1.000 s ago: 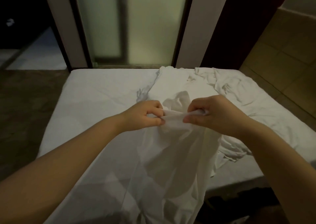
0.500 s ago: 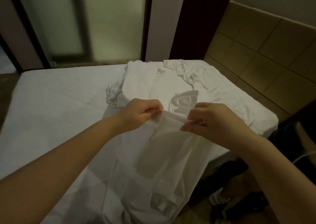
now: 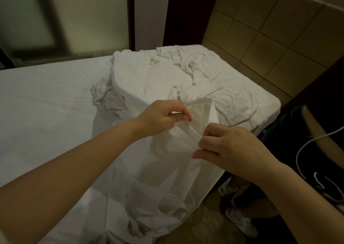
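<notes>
White bedsheet (image 3: 173, 161) pinched up over the mattress (image 3: 46, 102).
Left hand (image 3: 160, 117) and right hand (image 3: 229, 147) each curl thumb and fingertips on its folded edge, forearms angled inward, wrists raised.

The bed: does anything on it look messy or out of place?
Yes. The white sheet lies crumpled across the right half of the mattress and spills over its near corner toward the floor. The left hand and right hand pinch a folded edge of it.
</notes>
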The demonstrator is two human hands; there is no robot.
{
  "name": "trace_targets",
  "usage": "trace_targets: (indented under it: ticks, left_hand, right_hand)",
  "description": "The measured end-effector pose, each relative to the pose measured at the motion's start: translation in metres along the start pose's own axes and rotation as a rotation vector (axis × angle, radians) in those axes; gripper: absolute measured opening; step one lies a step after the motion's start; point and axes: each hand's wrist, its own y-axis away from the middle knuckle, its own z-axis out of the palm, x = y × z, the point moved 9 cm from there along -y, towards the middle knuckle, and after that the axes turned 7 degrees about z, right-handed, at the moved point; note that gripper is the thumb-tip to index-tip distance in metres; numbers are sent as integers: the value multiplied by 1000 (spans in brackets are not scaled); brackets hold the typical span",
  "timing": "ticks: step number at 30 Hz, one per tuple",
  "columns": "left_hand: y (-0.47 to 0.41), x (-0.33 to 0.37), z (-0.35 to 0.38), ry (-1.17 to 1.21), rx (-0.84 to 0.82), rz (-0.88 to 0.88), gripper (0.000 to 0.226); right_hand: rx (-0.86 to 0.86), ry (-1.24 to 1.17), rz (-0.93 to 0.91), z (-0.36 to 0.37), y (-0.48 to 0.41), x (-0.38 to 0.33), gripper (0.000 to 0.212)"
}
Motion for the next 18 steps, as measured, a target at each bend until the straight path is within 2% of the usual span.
trace_targets:
  ticks: [6, 10, 14, 16, 18]
  left_hand:
    - [1, -9, 19, 175, -257, -103, 17]
    - [6, -11, 33, 217, -398, -159, 33]
    - [3, -10, 30, 222, -380, -166, 35]
    - [1, -13, 21, 202, -298, -175, 33]
    - [-1, -15, 8, 151, -200, -164, 27]
  right_hand:
    - [47, -25, -9, 11, -5, -3, 41]
    - [90, -12, -17, 13, -9, -2, 37]
    - [123, -19, -26, 15, -14, 0, 44]
    - [135, -45, -18, 15, -16, 3, 51]
    - [158, -48, -5, 15, -17, 5, 47]
